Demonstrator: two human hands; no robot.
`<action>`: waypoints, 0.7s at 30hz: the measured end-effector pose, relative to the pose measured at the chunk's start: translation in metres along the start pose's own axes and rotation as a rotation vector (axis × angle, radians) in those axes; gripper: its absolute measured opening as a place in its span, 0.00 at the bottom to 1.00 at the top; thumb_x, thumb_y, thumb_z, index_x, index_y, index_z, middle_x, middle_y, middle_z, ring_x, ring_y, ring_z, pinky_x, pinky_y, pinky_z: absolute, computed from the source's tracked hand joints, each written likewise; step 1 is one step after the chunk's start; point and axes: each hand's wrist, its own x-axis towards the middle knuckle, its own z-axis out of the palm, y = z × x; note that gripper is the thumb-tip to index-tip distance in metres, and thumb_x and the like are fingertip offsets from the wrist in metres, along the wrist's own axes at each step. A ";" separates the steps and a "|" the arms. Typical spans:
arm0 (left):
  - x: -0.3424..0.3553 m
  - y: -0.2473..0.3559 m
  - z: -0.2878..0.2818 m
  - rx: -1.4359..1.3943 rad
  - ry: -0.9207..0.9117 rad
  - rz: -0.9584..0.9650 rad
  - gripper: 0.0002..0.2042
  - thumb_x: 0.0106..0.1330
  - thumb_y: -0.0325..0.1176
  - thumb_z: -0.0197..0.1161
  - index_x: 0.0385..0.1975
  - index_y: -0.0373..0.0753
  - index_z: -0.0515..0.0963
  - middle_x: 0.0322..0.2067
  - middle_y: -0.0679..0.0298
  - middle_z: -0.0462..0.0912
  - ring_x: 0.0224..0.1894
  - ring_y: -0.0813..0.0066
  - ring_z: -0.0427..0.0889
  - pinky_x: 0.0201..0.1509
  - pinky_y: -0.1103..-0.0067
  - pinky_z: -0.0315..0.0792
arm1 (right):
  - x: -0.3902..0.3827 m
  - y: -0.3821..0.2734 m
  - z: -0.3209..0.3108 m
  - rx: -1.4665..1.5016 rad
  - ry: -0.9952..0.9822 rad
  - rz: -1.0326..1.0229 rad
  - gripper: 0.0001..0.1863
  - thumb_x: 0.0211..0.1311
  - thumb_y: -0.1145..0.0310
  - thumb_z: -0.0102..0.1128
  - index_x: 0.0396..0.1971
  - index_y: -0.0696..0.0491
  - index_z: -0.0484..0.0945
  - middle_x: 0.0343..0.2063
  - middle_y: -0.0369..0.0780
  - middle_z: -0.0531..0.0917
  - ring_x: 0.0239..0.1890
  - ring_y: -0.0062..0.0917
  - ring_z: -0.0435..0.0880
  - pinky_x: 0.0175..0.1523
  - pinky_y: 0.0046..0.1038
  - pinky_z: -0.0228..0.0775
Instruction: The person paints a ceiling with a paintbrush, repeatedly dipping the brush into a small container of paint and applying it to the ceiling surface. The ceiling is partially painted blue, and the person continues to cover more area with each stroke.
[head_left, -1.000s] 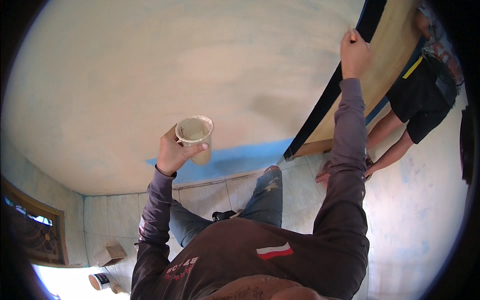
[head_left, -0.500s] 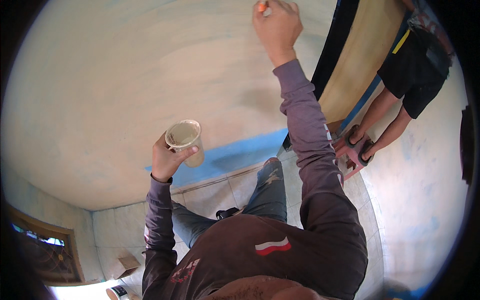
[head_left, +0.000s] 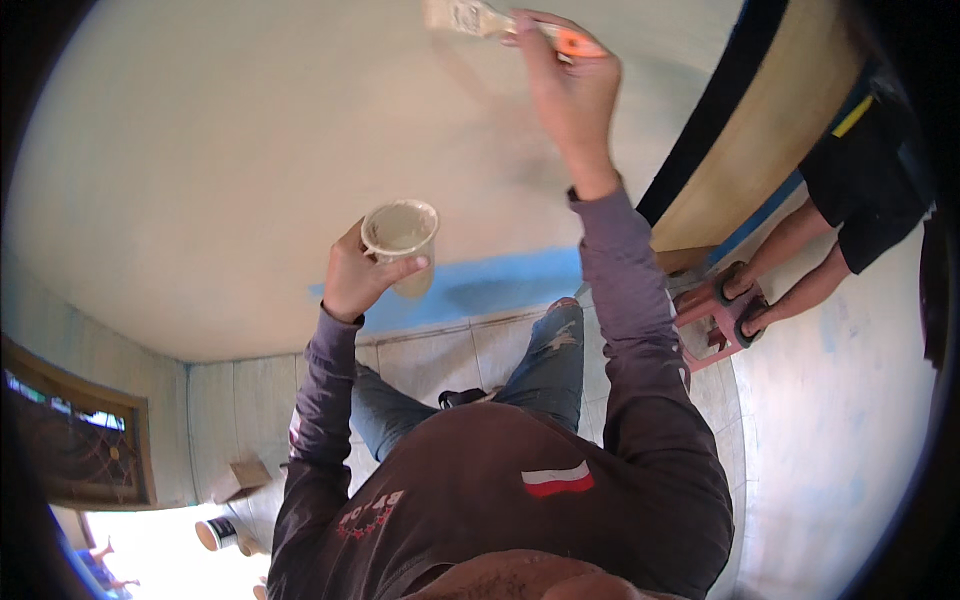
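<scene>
My left hand [head_left: 365, 272] grips a translucent plastic cup [head_left: 412, 268] smeared with pale paint, thumb across its front and fingers behind. Its open mouth tilts toward me, and pale paint coats the inside. Raised high near the top edge, my right hand [head_left: 578, 95] is closed round the handle of a paintbrush [head_left: 470, 17] with an orange patch on the handle. The bristles point left in front of the cream wall [head_left: 250, 150]; whether they touch it I cannot tell. Low on that wall runs a blue band [head_left: 480, 285], partly behind the cup.
At right, another person's bare legs [head_left: 790, 245] stand on a pink stool [head_left: 715, 325] beside a dark-edged wooden door frame [head_left: 760, 130]. Pale floor tiles [head_left: 430, 355] lie under my legs. A bucket [head_left: 215, 533] and a cardboard box [head_left: 240, 480] rest at lower left, near a wood-framed window [head_left: 80, 440].
My right hand has turned, bringing the whole paintbrush into view with its bristles leftward. The cup in my left hand appears higher and further right. The whole view has shifted somewhat.
</scene>
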 end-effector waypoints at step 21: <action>0.009 -0.017 -0.002 -0.066 -0.094 -0.029 0.38 0.46 0.37 0.88 0.58 0.31 0.78 0.48 0.58 0.87 0.50 0.71 0.86 0.56 0.72 0.81 | 0.048 0.040 0.029 0.218 -0.135 0.311 0.12 0.72 0.66 0.63 0.44 0.60 0.86 0.30 0.35 0.87 0.30 0.16 0.77 0.34 0.22 0.66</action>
